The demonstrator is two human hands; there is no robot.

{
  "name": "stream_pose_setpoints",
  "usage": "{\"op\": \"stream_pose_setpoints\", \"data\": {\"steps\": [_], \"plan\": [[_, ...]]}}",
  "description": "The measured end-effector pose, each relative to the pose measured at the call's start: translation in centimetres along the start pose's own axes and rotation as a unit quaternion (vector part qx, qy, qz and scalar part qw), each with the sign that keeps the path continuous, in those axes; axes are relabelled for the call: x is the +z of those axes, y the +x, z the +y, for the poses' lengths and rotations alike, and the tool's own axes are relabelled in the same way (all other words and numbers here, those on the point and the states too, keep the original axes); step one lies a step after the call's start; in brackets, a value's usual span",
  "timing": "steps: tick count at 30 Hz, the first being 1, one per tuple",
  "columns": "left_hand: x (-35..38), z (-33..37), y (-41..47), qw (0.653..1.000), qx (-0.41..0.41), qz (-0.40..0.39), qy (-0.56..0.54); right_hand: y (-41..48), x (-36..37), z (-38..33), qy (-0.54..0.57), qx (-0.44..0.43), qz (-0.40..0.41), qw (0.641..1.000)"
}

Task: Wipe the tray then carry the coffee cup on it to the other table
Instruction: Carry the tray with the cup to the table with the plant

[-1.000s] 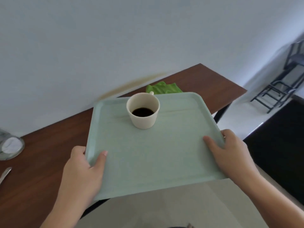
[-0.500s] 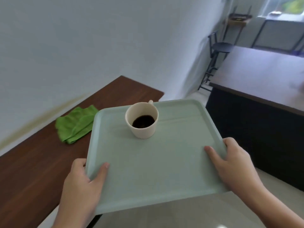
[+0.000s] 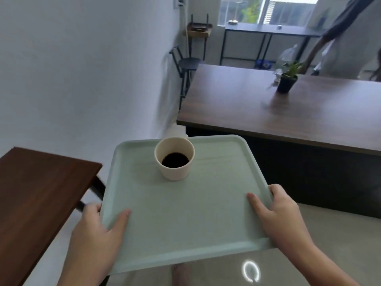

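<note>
The fingers under the tray [image 3: 185,223] were hidden, and the cup [image 3: 174,161] handle barely showed at its far side. The green cloth seen earlier had left view; a dark tabletop [image 3: 278,112] with a potted plant [image 3: 286,82] now filled the far right. The left hand [image 3: 99,230] and right hand [image 3: 282,215] gripped the tray's near corners, its long axis running left-right, the cup upright toward its far edge.

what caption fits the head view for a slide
Both hands, left hand and right hand, carry the tray with coffee cup toward a dark table.
</note>
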State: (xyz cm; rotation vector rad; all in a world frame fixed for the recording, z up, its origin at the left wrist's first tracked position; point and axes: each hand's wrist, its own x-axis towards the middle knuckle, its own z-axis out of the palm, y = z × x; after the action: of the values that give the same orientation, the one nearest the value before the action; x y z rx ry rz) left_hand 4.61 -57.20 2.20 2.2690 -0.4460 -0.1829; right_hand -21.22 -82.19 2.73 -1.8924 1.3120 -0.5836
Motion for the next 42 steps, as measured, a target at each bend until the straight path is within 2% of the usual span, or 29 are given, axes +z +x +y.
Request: {"op": "stream_pose_setpoints", "data": {"steps": [9, 13, 21, 31, 34, 42], "plan": [[9.6, 7.3, 13.6, 0.992, 0.077, -0.098, -0.025, 11.4, -0.6, 0.1, -0.012, 0.039, 0.082, 0.996], [13.3, 10.4, 18.5, 0.986, 0.102, -0.129, 0.001, 16.4, -0.6, 0.2, -0.018, 0.052, 0.103, 0.993], [22.1, 16.4, 26.8, 0.981, 0.126, -0.133, 0.068, 28.5, -0.4, 2.9, -0.007, 0.055, 0.113, 0.992], [34.1, 22.8, 32.8, 0.972, 0.137, -0.122, 0.144, 43.9, -2.4, 7.3, -0.093, 0.069, 0.114, 0.987], [36.7, 23.8, 34.5, 0.967, 0.148, -0.137, 0.154, 46.8, -2.1, 8.3, -0.133, 0.097, 0.122, 0.979], [40.3, 25.1, 37.9, 0.953, 0.17, -0.175, 0.181, 50.6, -1.3, 9.9, -0.141, 0.108, 0.149, 0.973]]}}
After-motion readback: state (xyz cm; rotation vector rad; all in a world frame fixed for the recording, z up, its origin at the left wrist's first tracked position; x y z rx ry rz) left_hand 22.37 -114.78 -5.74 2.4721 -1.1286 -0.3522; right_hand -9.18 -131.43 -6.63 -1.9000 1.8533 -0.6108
